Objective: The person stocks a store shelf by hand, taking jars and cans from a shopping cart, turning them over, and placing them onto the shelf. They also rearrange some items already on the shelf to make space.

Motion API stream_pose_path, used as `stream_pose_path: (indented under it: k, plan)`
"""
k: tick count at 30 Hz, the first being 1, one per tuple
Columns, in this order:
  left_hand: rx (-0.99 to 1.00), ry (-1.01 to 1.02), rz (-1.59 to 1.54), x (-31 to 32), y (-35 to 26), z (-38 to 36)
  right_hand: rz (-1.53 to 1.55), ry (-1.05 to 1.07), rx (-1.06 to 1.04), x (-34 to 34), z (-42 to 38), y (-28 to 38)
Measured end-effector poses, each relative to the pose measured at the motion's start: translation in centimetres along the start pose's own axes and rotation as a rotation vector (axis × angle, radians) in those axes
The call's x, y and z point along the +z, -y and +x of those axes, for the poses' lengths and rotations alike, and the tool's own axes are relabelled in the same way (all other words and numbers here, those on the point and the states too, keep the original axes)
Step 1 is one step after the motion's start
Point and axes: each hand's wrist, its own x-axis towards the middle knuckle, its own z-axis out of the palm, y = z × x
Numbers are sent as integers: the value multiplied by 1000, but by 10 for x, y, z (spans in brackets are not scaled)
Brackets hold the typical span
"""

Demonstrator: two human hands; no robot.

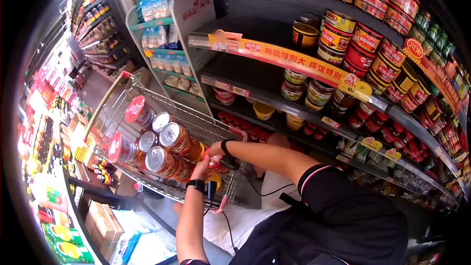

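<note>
In the head view, my left hand (200,171) and my right hand (215,150) come together at the near end of a wire shopping cart (182,110). Both are closed around a red-labelled jar (216,166), which my hands and wrist gear partly hide. Beside them in the cart stand several large jars with silver lids (171,132) and reddish contents. Two tubs with red lids (136,109) sit toward the handle end. A yellow lid (216,181) shows below my hands in the cart's near corner.
A curved store shelf (289,86) with several tiers of jars and cans runs along the right. A small rack of bagged goods (159,39) stands beyond the cart. At lower left are cardboard boxes (102,225) and displays. Cables (267,194) hang by my body.
</note>
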Motion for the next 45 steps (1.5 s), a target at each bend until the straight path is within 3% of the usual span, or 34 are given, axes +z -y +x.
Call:
stream_pose_path:
  k: [2, 3, 4, 5, 8, 9, 10, 11, 14, 19, 22, 27, 30, 31, 37, 41, 45]
  plan:
    - [93, 202, -175, -10, 4, 1, 206, -216, 121, -9, -47, 41]
    - [123, 245, -238, -10, -1, -15, -103, -227, -6, -13, -56, 45]
    - [166, 161, -189, 1, -25, -62, -416, -234, -133, -19, -63, 48]
    - [243, 188, -145, -2, -33, -85, -429, -214, -135, -27, -75, 53]
    - [410, 233, -107, -16, -23, -87, -260, -524, -230, -41, -151, 81]
    - [478, 98, -140, -9, -30, -111, -154, -683, -307, -42, -181, 88]
    - [402, -85, -106, 0, -44, -141, -159, -699, -330, -50, -213, 102]
    - [521, -102, -77, 2, -53, -161, 157, -768, -167, -58, -251, 123]
    - [815, -97, -36, 10, -87, -200, 272, -1009, -255, -69, -300, 140]
    - [1100, -2, 51, 36, -167, -214, 360, -1346, -417, -101, -338, 128]
    - [1224, 81, 24, 65, -216, -201, 235, -1536, -510, -126, -362, 107]
    - [1523, 201, 151, 140, -305, -196, 165, -1731, -469, -163, -401, 59]
    - [1546, 424, 159, 182, -353, -179, 93, -1819, -373, -183, -425, 33]
    - [1467, 530, 88, 197, -365, -175, 75, -1835, -342, -188, -431, 24]
    - [1484, 681, 56, 259, -402, -146, 20, -1876, -233, -203, -446, -36]
    - [1482, 521, 240, 267, -411, -130, 95, -1843, -193, -207, -457, -50]
    - [1450, 582, 188, 269, -419, -113, 90, -1852, -164, -210, -457, -56]
